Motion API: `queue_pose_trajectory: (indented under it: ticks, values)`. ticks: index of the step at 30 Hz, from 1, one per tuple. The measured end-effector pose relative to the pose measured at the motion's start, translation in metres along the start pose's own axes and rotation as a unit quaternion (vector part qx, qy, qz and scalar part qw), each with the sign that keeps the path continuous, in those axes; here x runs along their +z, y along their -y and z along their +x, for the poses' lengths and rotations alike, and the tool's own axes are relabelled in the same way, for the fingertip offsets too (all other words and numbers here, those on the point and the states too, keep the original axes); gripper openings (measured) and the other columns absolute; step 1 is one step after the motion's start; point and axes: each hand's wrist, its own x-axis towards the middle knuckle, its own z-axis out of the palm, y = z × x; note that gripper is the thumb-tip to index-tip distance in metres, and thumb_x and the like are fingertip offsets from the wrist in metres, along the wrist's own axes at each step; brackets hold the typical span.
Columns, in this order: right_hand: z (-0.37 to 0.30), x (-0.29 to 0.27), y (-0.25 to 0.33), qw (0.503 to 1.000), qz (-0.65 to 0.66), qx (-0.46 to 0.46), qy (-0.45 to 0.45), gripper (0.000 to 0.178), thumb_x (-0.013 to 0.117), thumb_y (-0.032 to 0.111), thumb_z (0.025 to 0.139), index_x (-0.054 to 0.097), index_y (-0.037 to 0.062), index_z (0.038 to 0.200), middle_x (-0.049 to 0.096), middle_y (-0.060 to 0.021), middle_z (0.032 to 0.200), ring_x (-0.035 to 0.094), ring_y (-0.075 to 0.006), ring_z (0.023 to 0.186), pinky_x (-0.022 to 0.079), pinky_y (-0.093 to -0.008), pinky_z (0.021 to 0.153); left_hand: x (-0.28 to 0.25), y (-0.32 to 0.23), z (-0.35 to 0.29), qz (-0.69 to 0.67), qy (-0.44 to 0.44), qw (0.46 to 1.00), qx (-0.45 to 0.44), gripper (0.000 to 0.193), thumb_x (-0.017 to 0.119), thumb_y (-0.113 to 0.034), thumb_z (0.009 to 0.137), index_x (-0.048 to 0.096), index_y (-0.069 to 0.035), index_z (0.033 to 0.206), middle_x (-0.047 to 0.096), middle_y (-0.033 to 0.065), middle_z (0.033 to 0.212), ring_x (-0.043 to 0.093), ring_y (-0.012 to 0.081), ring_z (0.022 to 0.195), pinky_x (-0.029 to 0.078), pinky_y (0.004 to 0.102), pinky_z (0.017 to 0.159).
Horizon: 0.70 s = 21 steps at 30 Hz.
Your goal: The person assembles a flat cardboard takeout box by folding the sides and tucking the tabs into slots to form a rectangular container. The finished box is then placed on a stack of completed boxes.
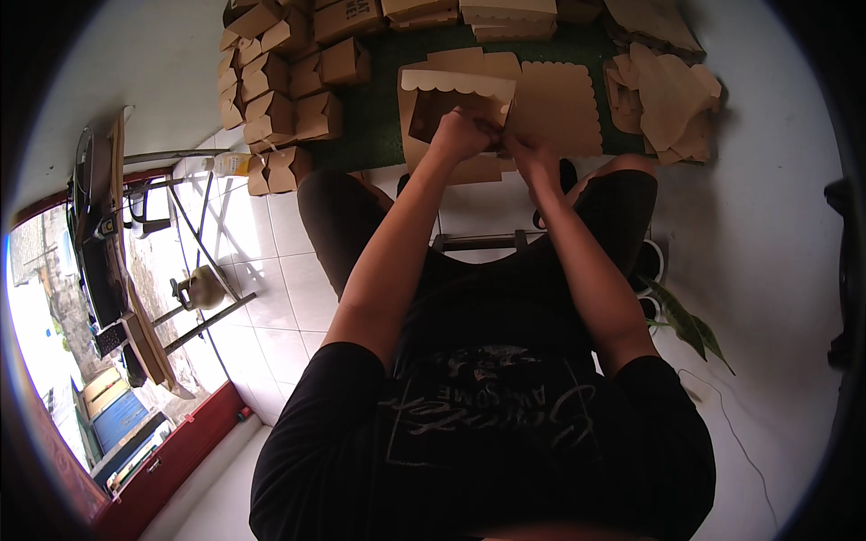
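A brown cardboard box (pixel 458 81) with scalloped edges stands partly folded in front of me, its inside in shadow. Its flat scalloped lid panel (pixel 564 104) spreads out to the right. My left hand (pixel 465 133) reaches into the box, fingers bent against the inner side of its right front corner. From outside, my right hand (pixel 532 160) grips the same corner, fingertips close to those of the left. The fingers of both hands are closed on the cardboard, and the exact fold between them is hidden.
Several folded boxes (pixel 271 77) are stacked at the left of the green mat (pixel 383 99). Flat cardboard blanks (pixel 672 99) lie in a pile at the right. More boxes (pixel 510 13) line the back. A bottle (pixel 230 164) stands left; a plant (pixel 681 320) grows by my right side.
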Motion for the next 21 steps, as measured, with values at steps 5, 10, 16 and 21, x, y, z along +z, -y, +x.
queue_pose_trajectory:
  ticks: [5, 10, 16, 21]
  values:
    - [-0.001, -0.002, 0.002, 1.0, -0.011, 0.001, 0.0, 0.047, 0.075, 0.046, 0.1, 0.088, 0.0015, 0.108, 0.086, -0.0162, 0.095, 0.084, -0.0306, 0.096, 0.061, -0.041, 0.089, 0.002, -0.001, 0.001, -0.025, -0.005, 0.999, -0.027, 0.029, 0.091, -0.022, 0.081, 0.091, -0.018, 0.109, 0.088, 0.0064, 0.107, 0.084, 0.0241, 0.105, 0.065, 0.0374, 0.1]
    - [-0.003, -0.001, -0.001, 0.994, -0.046, -0.093, -0.028, 0.045, 0.074, 0.043, 0.103, 0.087, 0.0002, 0.11, 0.086, -0.0149, 0.096, 0.084, -0.0281, 0.095, 0.062, -0.0403, 0.087, 0.002, -0.002, 0.001, 0.017, -0.03, 0.999, -0.003, 0.033, 0.09, -0.029, 0.086, 0.089, -0.014, 0.115, 0.088, 0.0062, 0.106, 0.085, 0.0191, 0.103, 0.066, 0.0356, 0.097]
    - [-0.005, 0.001, 0.005, 0.987, 0.158, 0.014, 0.025, 0.039, 0.079, 0.029, 0.106, 0.081, -0.005, 0.123, 0.083, -0.0117, 0.102, 0.082, -0.0173, 0.092, 0.067, -0.0305, 0.079, 0.0, -0.001, 0.002, 0.029, -0.051, 0.998, 0.013, 0.031, 0.09, -0.032, 0.087, 0.089, -0.015, 0.114, 0.087, 0.0092, 0.105, 0.085, 0.0244, 0.101, 0.066, 0.0379, 0.094]
    - [-0.014, 0.004, 0.012, 0.975, 0.219, 0.02, 0.026, 0.035, 0.073, 0.022, 0.11, 0.077, -0.0057, 0.131, 0.083, -0.0139, 0.106, 0.082, -0.018, 0.095, 0.067, -0.0302, 0.08, 0.012, -0.003, -0.006, 0.052, -0.109, 0.987, 0.105, 0.024, 0.085, -0.027, 0.091, 0.089, -0.013, 0.11, 0.085, 0.0144, 0.105, 0.081, 0.0352, 0.105, 0.063, 0.0442, 0.097]
